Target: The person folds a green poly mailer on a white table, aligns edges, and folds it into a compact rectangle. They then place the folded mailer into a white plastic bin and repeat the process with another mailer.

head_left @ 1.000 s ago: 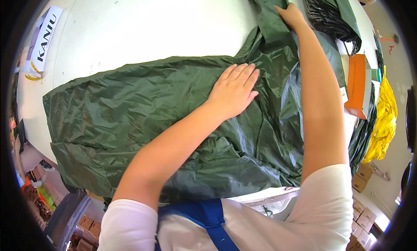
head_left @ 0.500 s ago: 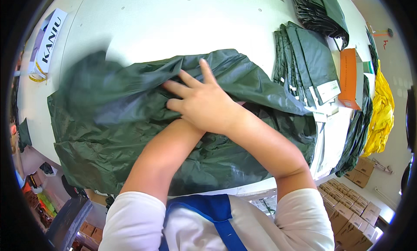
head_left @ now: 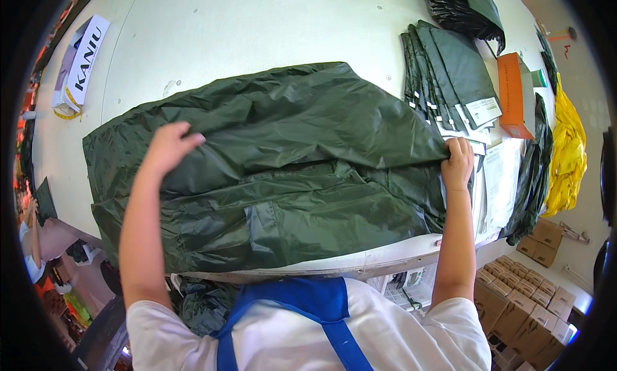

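Observation:
A dark green rain garment [head_left: 283, 120] of thin, shiny fabric lies spread across the table in front of me. Its upper layer forms a wide panel on the far side; a long fold runs along the middle, with a small flap on the near layer. My right hand [head_left: 457, 162] pinches the garment's right end between closed fingers. Over the left part of the fabric, my left hand [head_left: 170, 147] has thumb and fingers apart and grips nothing; whether it touches the cloth is hard to tell.
Folded dark green garments [head_left: 450, 75] with white labels lie at the right, below a dark green pile [head_left: 466, 14]. Beside them stand an orange box [head_left: 516, 96] and papers [head_left: 501, 178]. A white box [head_left: 82, 66] sits far left on the white table [head_left: 238, 24]. Yellow fabric [head_left: 565, 152] hangs right.
My hands were crossed over the bunched garment; now they are apart, left hand to the left, right hand at the right end. The upper layer has been spread out flatter.

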Tool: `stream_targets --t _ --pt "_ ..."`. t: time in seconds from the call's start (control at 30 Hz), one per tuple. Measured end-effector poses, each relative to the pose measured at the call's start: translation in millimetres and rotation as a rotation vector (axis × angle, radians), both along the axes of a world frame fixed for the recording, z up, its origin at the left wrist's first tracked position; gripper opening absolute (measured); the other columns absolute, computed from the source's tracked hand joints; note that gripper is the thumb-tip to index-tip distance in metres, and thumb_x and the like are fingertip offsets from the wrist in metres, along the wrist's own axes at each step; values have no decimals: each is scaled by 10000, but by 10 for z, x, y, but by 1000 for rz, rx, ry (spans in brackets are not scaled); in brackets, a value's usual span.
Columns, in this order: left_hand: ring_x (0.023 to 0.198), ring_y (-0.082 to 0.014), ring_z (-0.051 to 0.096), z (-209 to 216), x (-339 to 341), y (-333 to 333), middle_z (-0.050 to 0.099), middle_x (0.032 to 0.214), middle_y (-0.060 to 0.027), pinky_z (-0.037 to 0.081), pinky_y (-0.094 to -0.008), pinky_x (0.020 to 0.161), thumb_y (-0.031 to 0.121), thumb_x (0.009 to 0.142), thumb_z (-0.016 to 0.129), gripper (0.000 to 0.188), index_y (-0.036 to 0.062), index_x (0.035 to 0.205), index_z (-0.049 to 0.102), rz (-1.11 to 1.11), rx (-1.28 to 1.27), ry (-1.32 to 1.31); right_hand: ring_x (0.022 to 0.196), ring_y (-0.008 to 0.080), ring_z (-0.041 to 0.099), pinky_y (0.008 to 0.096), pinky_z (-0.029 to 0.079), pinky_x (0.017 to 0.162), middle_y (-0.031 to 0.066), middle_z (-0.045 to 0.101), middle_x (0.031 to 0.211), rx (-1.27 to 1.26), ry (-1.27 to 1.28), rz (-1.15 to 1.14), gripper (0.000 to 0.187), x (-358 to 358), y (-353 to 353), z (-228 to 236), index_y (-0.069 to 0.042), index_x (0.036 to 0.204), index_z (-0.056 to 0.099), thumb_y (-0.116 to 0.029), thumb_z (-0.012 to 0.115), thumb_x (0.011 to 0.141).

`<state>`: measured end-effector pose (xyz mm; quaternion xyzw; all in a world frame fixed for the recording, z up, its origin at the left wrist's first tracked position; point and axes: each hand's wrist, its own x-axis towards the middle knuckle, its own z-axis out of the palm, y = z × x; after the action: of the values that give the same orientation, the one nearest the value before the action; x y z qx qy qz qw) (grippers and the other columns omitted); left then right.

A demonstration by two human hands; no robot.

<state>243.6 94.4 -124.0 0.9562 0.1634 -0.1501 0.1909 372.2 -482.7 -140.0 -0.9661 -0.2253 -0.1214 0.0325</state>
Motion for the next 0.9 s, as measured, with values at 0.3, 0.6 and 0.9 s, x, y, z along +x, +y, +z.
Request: stream_targets --t 0.3,0.6,0.9 --pt "1102 -316 546 181 839 -926 561 1205 -168 434 -385 942 402 831 621 564 30 1246 531 -356 -65 -129 757 261 508 373 390 671 50 474 750 -25 42 210 225 -203 279 130 -121 811 538 -14 587 619" --pt "773 -325 597 -542 2203 -1929 637 804 -141 471 -412 693 362 894 541 298 80 847 624 -311 -228 -275 740 216 480 351 373 668 20 438 744 -100 70 401 314 -122 114 -16 -211 956 626 -60 576 685" --pt "1161 -318 483 -189 1101 -1311 548 1229 -104 370 -457 978 331 834 636 429 110 1193 556 -366 284 -750 826 250 507 397 366 770 52 490 794 -140 436 213 439 -333 369 113 -252 1182 626 -140 633 757"
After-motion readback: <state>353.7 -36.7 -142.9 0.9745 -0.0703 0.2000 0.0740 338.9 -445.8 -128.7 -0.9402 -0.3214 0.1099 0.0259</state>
